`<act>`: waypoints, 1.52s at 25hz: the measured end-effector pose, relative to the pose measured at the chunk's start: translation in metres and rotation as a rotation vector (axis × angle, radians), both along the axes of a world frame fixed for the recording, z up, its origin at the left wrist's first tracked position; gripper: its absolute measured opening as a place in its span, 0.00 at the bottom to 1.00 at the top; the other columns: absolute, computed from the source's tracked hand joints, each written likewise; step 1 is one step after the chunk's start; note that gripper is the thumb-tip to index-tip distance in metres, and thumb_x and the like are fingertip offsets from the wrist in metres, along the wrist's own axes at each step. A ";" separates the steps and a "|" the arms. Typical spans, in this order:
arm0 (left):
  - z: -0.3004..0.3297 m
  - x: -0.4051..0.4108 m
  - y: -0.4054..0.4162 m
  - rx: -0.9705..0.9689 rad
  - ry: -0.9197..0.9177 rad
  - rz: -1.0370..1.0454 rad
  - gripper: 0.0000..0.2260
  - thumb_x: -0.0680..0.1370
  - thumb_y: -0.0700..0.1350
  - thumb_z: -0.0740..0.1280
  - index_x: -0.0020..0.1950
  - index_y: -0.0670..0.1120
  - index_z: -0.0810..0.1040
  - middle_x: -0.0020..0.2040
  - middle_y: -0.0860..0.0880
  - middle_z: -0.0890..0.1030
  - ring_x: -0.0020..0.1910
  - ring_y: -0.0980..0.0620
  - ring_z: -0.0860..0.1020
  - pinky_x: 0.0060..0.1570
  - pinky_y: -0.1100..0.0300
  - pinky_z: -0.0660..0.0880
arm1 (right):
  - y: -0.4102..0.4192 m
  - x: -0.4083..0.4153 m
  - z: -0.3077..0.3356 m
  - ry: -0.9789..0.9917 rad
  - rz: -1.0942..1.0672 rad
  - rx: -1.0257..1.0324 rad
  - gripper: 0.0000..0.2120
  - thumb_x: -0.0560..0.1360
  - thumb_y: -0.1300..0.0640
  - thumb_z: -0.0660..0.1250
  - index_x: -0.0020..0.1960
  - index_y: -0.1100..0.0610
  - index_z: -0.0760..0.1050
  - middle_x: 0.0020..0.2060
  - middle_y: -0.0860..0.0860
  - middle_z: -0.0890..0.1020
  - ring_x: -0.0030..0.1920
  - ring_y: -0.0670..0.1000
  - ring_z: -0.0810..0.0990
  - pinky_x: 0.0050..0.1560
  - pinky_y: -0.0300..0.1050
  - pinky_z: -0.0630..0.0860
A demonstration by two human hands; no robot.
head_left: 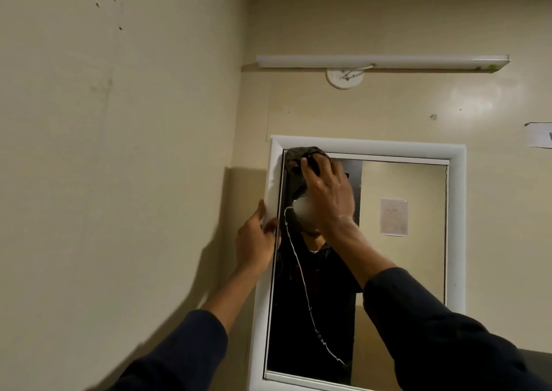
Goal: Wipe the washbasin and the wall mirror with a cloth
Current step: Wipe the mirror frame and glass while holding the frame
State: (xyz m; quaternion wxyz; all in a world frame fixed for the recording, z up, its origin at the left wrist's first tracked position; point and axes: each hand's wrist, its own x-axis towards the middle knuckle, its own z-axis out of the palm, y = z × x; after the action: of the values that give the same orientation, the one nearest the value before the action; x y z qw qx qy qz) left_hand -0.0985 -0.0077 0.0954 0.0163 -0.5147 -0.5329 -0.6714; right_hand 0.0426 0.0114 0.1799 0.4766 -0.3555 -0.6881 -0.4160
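Note:
The wall mirror (403, 271) hangs in a white frame (358, 145) on the cream wall. My right hand (327, 193) presses a dark cloth (294, 159) flat against the glass in its upper left corner. My left hand (256, 242) holds the frame's left edge, thumb on the front and fingers around the side. The glass reflects a person in dark clothes with a white cable hanging down. The washbasin is out of view.
A white tube light (382, 61) and a round ceiling rose (345, 77) sit on the wall above the mirror. A paper sheet (540, 135) is stuck at the right edge. A side wall (119, 151) meets this wall just left of the mirror.

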 end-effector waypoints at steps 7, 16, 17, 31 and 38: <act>-0.010 -0.009 0.019 0.130 -0.088 -0.019 0.24 0.73 0.53 0.68 0.68 0.55 0.72 0.54 0.46 0.85 0.45 0.45 0.84 0.47 0.46 0.81 | -0.002 -0.043 -0.006 -0.068 0.024 0.043 0.26 0.74 0.64 0.56 0.72 0.60 0.67 0.62 0.62 0.73 0.54 0.61 0.73 0.50 0.52 0.78; -0.011 0.002 0.012 0.178 -0.063 0.019 0.22 0.78 0.46 0.66 0.72 0.47 0.70 0.57 0.53 0.82 0.51 0.63 0.82 0.51 0.69 0.75 | 0.030 0.085 -0.029 0.131 -0.042 0.003 0.28 0.72 0.61 0.70 0.71 0.55 0.69 0.66 0.58 0.71 0.55 0.61 0.70 0.41 0.55 0.80; -0.011 0.005 0.010 0.173 -0.072 -0.010 0.22 0.79 0.44 0.65 0.72 0.45 0.69 0.49 0.56 0.82 0.42 0.70 0.80 0.42 0.76 0.73 | 0.032 0.108 -0.029 0.216 -0.051 -0.006 0.26 0.74 0.59 0.68 0.71 0.54 0.69 0.66 0.57 0.71 0.55 0.62 0.70 0.40 0.54 0.79; -0.017 -0.014 0.031 0.082 -0.085 -0.135 0.28 0.73 0.62 0.64 0.72 0.63 0.63 0.63 0.44 0.81 0.58 0.40 0.81 0.57 0.41 0.79 | 0.016 0.069 -0.017 0.489 0.048 -0.137 0.28 0.72 0.64 0.68 0.70 0.54 0.68 0.64 0.61 0.68 0.56 0.62 0.68 0.40 0.54 0.79; -0.009 -0.012 0.016 0.095 -0.111 -0.267 0.21 0.80 0.40 0.63 0.73 0.50 0.68 0.56 0.60 0.78 0.56 0.59 0.81 0.51 0.64 0.77 | -0.010 -0.057 -0.017 0.114 0.107 -0.137 0.29 0.77 0.63 0.63 0.76 0.59 0.58 0.67 0.63 0.64 0.61 0.64 0.67 0.60 0.56 0.74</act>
State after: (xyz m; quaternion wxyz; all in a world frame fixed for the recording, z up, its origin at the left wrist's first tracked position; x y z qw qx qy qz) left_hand -0.1107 0.0088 0.0868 -0.0782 -0.5417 -0.4275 -0.7195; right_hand -0.0146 0.0019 0.1626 0.5111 -0.3731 -0.7047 -0.3210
